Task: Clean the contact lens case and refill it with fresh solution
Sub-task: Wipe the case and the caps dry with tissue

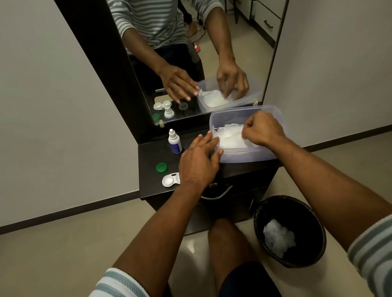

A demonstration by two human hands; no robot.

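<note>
A white contact lens case [170, 180] lies open on the dark dresser top [149, 175], near its front left. A green cap [161, 167] sits just behind it. A small white solution bottle [174, 142] stands upright further back. A clear plastic tub [276, 115] of white tissues [230, 137] sits on the right. My left hand [199, 158] rests with straight fingers against the tub's left wall. My right hand [262, 129] is inside the tub, its fingers curled and pinching a tissue.
A mirror [203, 46] rises behind the dresser and reflects my arms and the objects. A dark wastebasket [289, 231] holding crumpled white tissue stands on the floor at the right. A drawer handle [216, 193] hangs on the front.
</note>
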